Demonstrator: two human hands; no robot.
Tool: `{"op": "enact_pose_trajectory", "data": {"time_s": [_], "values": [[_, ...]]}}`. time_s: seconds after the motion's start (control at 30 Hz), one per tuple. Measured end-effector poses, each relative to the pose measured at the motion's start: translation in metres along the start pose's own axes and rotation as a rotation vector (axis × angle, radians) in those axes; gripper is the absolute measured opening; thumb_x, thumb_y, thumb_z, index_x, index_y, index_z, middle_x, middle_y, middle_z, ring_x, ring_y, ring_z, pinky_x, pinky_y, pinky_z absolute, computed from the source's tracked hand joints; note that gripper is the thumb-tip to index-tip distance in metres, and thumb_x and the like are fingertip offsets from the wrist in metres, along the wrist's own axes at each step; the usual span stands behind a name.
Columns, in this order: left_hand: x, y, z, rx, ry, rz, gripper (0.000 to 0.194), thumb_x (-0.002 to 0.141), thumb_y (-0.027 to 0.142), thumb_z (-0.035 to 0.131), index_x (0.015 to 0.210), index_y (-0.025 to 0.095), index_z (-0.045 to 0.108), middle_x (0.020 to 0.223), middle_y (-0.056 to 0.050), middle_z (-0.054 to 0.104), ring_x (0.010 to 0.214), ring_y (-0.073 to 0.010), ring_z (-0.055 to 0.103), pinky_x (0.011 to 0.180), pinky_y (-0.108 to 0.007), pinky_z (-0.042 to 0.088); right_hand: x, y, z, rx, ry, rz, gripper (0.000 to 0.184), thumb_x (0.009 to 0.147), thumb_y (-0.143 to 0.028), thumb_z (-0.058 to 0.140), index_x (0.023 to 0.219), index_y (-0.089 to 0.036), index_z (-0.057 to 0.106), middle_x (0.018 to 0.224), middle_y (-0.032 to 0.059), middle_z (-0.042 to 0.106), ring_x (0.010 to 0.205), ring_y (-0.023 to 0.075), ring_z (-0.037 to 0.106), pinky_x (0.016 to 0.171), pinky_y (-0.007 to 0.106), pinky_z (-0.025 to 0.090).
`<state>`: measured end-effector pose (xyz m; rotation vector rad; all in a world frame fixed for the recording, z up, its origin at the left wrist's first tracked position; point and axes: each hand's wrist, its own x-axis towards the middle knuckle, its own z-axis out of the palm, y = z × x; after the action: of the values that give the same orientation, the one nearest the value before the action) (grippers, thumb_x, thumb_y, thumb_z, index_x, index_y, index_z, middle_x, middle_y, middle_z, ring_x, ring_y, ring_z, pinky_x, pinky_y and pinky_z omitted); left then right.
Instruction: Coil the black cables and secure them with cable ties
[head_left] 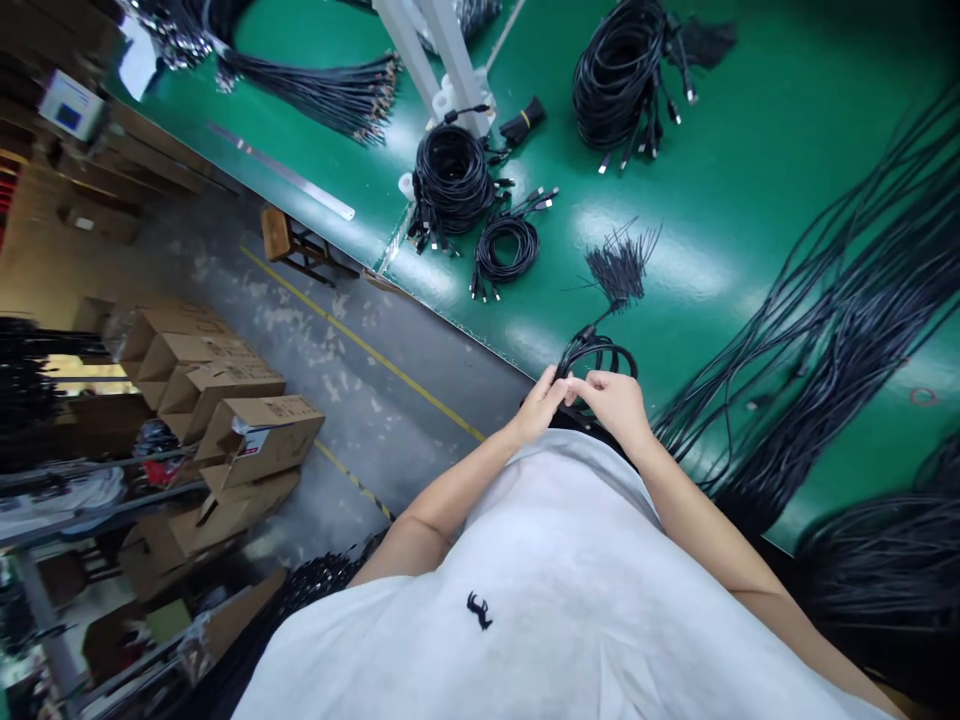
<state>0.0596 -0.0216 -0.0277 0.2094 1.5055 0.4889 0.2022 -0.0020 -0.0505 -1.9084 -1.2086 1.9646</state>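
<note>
A black cable loop (600,346) sits at the near edge of the green table (720,200), in front of the person's chest. Its strands gather into a narrow neck and then fan out across the tabletop as a spray of thin black wires (621,268).

Both hands work at the near side of the loop. The fingers of the left hand (541,405) are pressed together against the cable, and the fingers of the right hand (611,403) curl over it. The two sets of fingertips meet or nearly meet at the middle, and both hands look closed on the cable.

Around them on the table lie two coiled black cables (450,180) (506,250), a larger coil (619,85) further off, and a long bundle of black cables (832,330) running along the right side. Another bundle of cables with bare ends (315,95) stretches across the top left, near a metal strip (281,170) lying along the table's edge.

Beyond that edge, on the concrete floor (375,400), stands a wooden stool (276,232). Open cardboard boxes (259,440) are stacked further left, their flaps up; what they hold cannot be seen.
</note>
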Motion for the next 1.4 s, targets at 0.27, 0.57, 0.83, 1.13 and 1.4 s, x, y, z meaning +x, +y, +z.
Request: {"op": "enact_pose_trajectory", "data": {"time_s": [0.27,0.57,0.83,1.13,1.4], "values": [[-0.002,0.029,-0.015,-0.376,-0.001,-0.045,0.027,0.099,0.033,0.048,0.084,0.015,0.061,0.06,0.007,0.025,0.049,-0.0051,0.026,0.059,-0.021,0.037,-0.005,0.005,-0.029,0.284,0.348,-0.185,0.044,0.074,-0.059,0.071,0.096,-0.022,0.064,0.092,0.0058,0.063,0.087,0.0192,0.059,0.081,0.033,0.048],[0.04,0.029,-0.049,-0.219,0.083,-0.16,0.023,0.089,0.027,0.064,0.11,0.019,0.062,0.073,0.004,0.052,0.059,-0.0054,0.046,0.074,-0.026,0.051,0.044,0.026,0.03,0.772,-0.122,0.254,0.044,0.076,-0.06,0.064,0.095,-0.022,0.052,0.081,-0.0007,0.055,0.064,0.0128,0.057,0.058,0.031,0.055],[0.132,0.09,-0.058,-0.03,0.053,0.037,0.045,0.091,0.023,0.059,0.136,0.025,0.055,0.093,-0.001,0.062,0.075,-0.0069,0.055,0.084,-0.028,0.054,0.151,0.005,0.038,0.647,0.145,0.045,0.039,0.086,-0.054,0.052,0.11,-0.023,0.052,0.08,0.0014,0.055,0.072,0.0186,0.058,0.067,0.036,0.054],[0.262,0.132,-0.17,1.002,0.236,0.414,0.054,0.095,0.034,0.05,0.147,0.019,0.042,0.157,-0.015,0.035,0.148,-0.0269,0.028,0.121,-0.046,0.023,0.315,-0.052,0.119,0.082,0.227,0.038,0.047,0.092,-0.031,0.046,0.132,-0.005,0.052,0.128,0.0247,0.052,0.123,0.0312,0.049,0.107,0.048,0.038],[0.262,0.108,-0.194,1.163,0.158,0.476,0.06,0.099,0.034,0.038,0.153,0.011,0.026,0.163,-0.018,0.022,0.154,-0.0229,0.013,0.124,-0.042,0.017,0.251,-0.022,0.138,-0.021,0.249,-0.058,0.048,0.095,-0.031,0.042,0.138,-0.012,0.051,0.127,0.0178,0.054,0.112,0.0243,0.054,0.103,0.04,0.041]]}}
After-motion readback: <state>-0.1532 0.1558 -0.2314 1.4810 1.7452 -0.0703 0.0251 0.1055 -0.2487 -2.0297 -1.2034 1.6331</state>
